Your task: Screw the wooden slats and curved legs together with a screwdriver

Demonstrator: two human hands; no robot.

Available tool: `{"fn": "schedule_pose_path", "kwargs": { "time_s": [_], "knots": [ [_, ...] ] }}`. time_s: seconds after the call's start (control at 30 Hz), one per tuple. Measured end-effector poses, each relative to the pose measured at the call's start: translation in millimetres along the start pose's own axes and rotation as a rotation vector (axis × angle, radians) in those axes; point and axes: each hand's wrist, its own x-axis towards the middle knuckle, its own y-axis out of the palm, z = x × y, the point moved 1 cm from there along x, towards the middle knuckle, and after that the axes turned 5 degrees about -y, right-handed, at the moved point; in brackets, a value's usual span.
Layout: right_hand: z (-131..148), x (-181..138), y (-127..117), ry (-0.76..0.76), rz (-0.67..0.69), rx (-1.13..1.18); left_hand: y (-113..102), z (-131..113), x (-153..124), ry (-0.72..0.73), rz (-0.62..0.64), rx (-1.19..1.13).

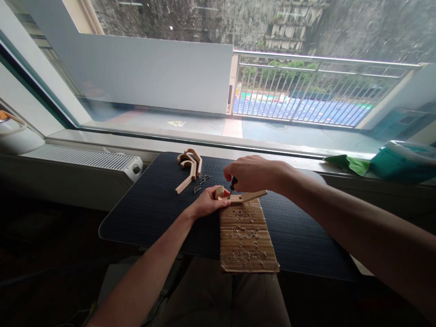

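My left hand (208, 202) is closed on the rounded end of a curved wooden piece (242, 196) and pins it to the top of a pitted cardboard sheet (245, 236). My right hand (251, 173) grips a small black-handled screwdriver (233, 184), its tip pointing down onto the wooden piece. More curved wooden pieces (189, 168) lie farther back on the dark table (150, 209), with several loose screws (201, 182) beside them.
A white radiator (81, 159) runs along the left under the window sill (163, 144). A green cloth (347, 162) and a teal container (402, 161) sit on the sill at the right. My lap shows below the table's near edge.
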Motion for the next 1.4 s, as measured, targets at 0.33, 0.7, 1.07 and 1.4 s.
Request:
{"fn": "schedule_pose_path", "kwargs": {
  "time_s": [0.33,0.7,1.07,1.4],
  "knots": [
    [-5.0,9.4,3.3,0.051,-0.042,-0.028,-0.8,5.9,2.5,0.002,-0.013,0.012],
    [-16.4,8.7,11.6,0.049,-0.072,0.098,-0.1,3.3,1.4,-0.01,-0.015,0.03],
    [-7.6,-2.9,4.8,0.009,-0.001,0.025,-0.6,1.6,1.3,-0.004,-0.006,0.056],
    [-24.3,5.2,19.9,-0.117,-0.083,0.126,-0.4,1.2,1.8,0.01,-0.016,0.053]
  ]
}}
